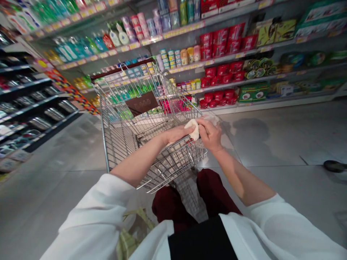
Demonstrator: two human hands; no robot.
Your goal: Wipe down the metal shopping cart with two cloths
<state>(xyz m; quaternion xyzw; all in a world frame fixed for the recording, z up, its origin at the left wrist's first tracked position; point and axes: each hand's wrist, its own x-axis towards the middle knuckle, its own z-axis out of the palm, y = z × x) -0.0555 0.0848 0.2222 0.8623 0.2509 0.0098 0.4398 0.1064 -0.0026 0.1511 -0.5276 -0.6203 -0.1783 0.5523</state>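
Note:
A crumpled cream cloth (193, 129) is held between both hands above the near right corner of a wire shopping cart (119, 133). My left hand (176, 134) reaches across the cart's near rim, its fingers closed at the cloth's left side. Closed fingers of my right hand (210, 134) grip the cloth's right edge. Beside the right hand's knuckles shows some clear plastic (213, 119), blurred; whether the hand holds it I cannot tell. A dark brown sign panel (143, 104) hangs on the cart's far side, below its dark red handle bar (123, 68).
Shelves ahead carry bottles, red tubs (221, 38) and green boxes (253, 92). Metal bowls (40, 122) fill a rack at left. My knees in dark red trousers (173, 204) are close to the cart. A dark shoe (334, 166) stands on the tiled floor at right.

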